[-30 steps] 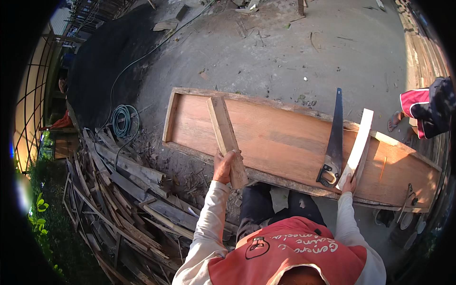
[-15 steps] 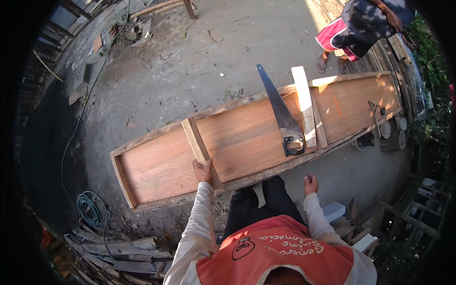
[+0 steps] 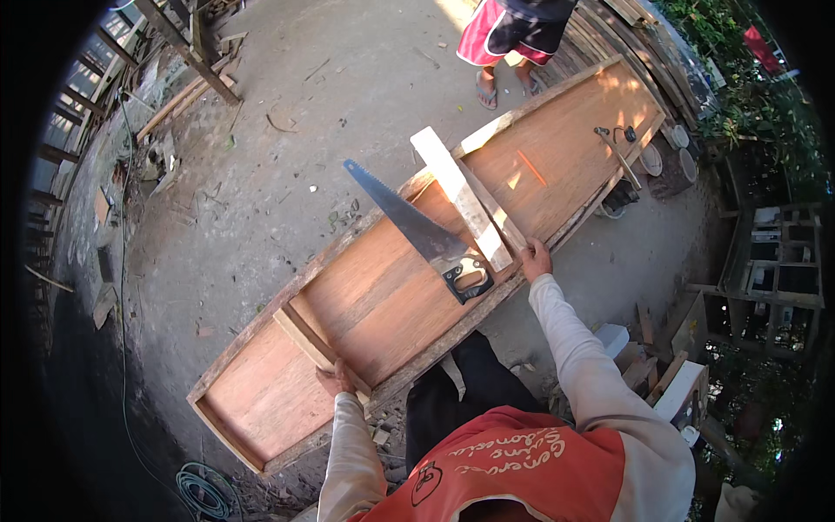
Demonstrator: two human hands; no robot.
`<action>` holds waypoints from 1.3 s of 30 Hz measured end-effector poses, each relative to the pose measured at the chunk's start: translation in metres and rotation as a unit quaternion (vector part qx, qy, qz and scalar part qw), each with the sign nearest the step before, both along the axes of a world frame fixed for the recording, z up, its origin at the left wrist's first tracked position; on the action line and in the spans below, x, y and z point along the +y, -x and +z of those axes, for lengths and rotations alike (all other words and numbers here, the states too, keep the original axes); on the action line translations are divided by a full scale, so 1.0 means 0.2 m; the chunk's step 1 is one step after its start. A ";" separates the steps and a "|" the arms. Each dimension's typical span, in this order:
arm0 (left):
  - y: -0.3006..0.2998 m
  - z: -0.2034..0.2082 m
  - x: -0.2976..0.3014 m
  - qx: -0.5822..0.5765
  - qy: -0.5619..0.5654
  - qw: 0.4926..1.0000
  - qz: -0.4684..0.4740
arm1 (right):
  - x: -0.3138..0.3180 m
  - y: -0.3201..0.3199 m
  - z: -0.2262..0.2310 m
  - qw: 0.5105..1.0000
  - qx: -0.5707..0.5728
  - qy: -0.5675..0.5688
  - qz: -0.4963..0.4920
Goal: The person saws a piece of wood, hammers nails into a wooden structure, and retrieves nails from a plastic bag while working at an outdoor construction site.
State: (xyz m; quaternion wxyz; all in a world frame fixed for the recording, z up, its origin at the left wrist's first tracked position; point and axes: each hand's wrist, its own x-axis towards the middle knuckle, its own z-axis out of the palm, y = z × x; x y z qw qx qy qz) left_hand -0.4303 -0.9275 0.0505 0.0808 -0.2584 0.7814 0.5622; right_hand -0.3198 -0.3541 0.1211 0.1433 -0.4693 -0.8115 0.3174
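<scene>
A long, shallow wooden frame point(image 3: 261, 352) with a plywood panel point(image 3: 374, 304) lies across in front of me. My left hand point(image 3: 337, 380) is closed round the near end of a wooden crosspiece point(image 3: 304, 337) set between the frame's long sides. Farther right, my right hand point(image 3: 536, 259) grips the near end of another wooden crosspiece point(image 3: 492, 209). Beside that piece, a pale board point(image 3: 452, 184) lies across the frame, overhanging the far edge. A handsaw point(image 3: 417, 228) with a black handle rests just left of the board, its blade tip past the far side.
On the panel's right part lie an orange pencil-like stick point(image 3: 531, 167) and a hammer point(image 3: 617, 157). A person in red-and-black shorts point(image 3: 513, 35) stands beyond the frame. Buckets point(image 3: 651, 160) sit by its right end, a coiled hose point(image 3: 203, 491) at lower left.
My right hand has come up from beside my body onto the right crosspiece. My left hand stays on its crosspiece. The view has turned, and the other person appears farther left.
</scene>
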 end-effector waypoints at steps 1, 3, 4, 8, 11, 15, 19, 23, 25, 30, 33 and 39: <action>-0.01 -0.01 0.06 -0.019 -0.016 1.000 -0.004 | 0.14 -0.01 0.00 1.000 0.000 -0.011 -0.017; 0.00 -0.01 0.18 -0.052 -0.032 0.998 -0.001 | 0.38 -0.08 0.02 1.000 -0.011 -0.004 -0.012; 0.01 0.01 0.22 -0.063 -0.027 0.998 0.010 | 0.46 -0.13 0.05 1.000 -0.008 -0.003 -0.022; -0.04 0.06 0.44 -0.045 -0.004 0.999 -0.002 | 0.85 -0.48 0.18 0.998 -0.026 0.021 -0.051; -0.03 0.09 0.50 -0.104 0.056 0.993 -0.024 | 1.24 -0.64 0.24 0.988 -0.088 -0.050 -0.118; 0.03 0.21 0.35 -0.122 0.135 0.983 -0.029 | 1.80 -0.45 0.19 0.979 -0.131 -0.113 -0.108; 0.09 0.32 0.64 -0.183 0.320 0.920 -0.136 | 2.55 -0.99 0.06 0.944 -0.251 -0.166 -0.132; 0.05 0.23 0.57 -0.255 0.327 0.908 -0.064 | 3.12 -1.03 -0.15 0.909 -0.326 -0.251 -0.062; 0.07 0.09 0.78 -0.267 0.282 0.921 -0.034 | 3.50 -0.98 0.01 0.887 -0.317 -0.330 -0.057; 0.01 0.07 0.83 -0.262 0.282 0.923 -0.014 | 3.82 -0.69 -0.13 0.903 -0.341 -0.259 0.023; 0.04 0.31 0.79 -0.277 0.391 0.877 -0.022 | 3.48 -0.73 -0.52 0.915 -0.394 -0.073 0.044; 0.20 0.01 1.10 -0.289 0.267 0.920 -0.005 | 4.03 -0.57 -0.13 0.900 -0.355 -0.242 0.072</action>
